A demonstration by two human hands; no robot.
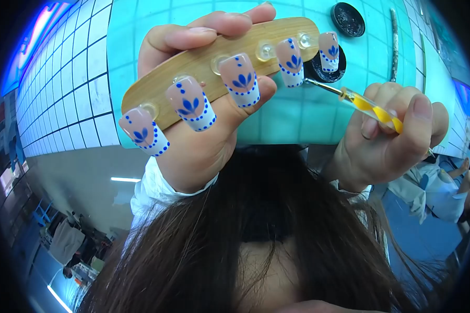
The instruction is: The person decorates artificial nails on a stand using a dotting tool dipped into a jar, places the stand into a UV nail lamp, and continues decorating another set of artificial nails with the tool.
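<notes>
My left hand (201, 148) grips a narrow wooden nail display board (190, 63), fingers over its far edge and thumb below. Several false nails stand along it on clear round mounts, pinkish with white tips, blue petal motifs and rows of blue dots. Pinched in my right hand (402, 138) is a dotting tool (368, 107) with a yellow-and-white twisted handle and metal shaft. Its tip is at the lower right edge of the second false nail (290, 62) from the right; I cannot tell whether it touches. The rightmost nail (329, 52) overlaps a black container behind it.
A green mat (277, 128) lies over a white tiled surface (83, 88). On the mat are a round black lid (348, 19), a black container (339, 72) partly hidden by the board, and a thin rod (395, 44). Long dark hair (193, 250) hangs across the lower view.
</notes>
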